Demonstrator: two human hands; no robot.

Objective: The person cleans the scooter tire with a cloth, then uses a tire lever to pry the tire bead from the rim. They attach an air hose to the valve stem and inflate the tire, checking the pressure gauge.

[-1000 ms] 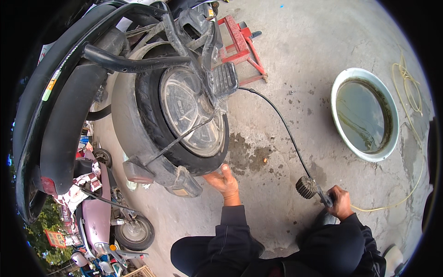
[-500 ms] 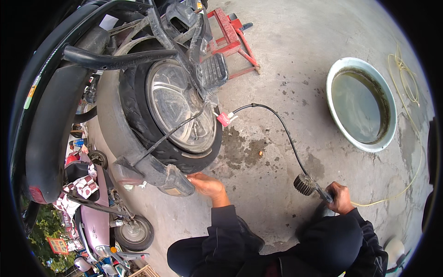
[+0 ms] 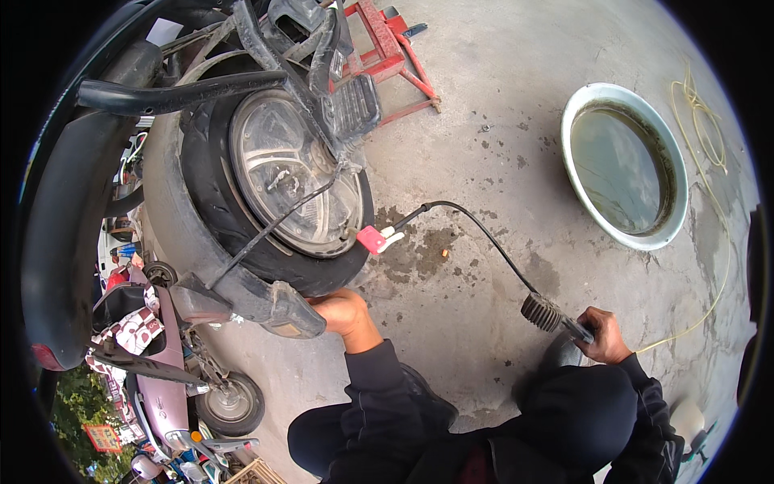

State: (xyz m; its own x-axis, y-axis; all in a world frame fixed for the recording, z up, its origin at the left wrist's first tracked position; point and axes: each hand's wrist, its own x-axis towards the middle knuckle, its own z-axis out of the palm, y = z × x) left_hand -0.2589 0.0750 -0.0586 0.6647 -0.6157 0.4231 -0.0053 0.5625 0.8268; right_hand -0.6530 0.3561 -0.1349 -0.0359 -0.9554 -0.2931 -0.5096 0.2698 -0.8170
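Note:
My left hand (image 3: 343, 312) reaches in behind the lower end of the scooter's rear mudguard (image 3: 294, 315), against or close to the black tyre (image 3: 322, 282); its fingers are hidden there. My right hand (image 3: 603, 335) is closed around the handle of a tyre inflator gun (image 3: 576, 328). On the gun sits a round gauge in a ribbed black cover (image 3: 542, 312). A black hose (image 3: 492, 239) arcs from it to a pink and white piece (image 3: 372, 239) at the rim of the grey wheel (image 3: 298, 173), beside the valve area.
A white basin of murky water (image 3: 570, 153) stands at the right, with a thin yellow hose (image 3: 716, 242) beyond it. A red metal stand (image 3: 387, 60) is at the top. Another scooter, pinkish (image 3: 165, 395), stands at lower left. Dark wet patches (image 3: 435, 246) mark the concrete floor.
The wheel has turned, carrying the pink and white hose end nearer to me along the rim. My left hand has gone deeper behind the mudguard. My right hand still holds the inflator gun.

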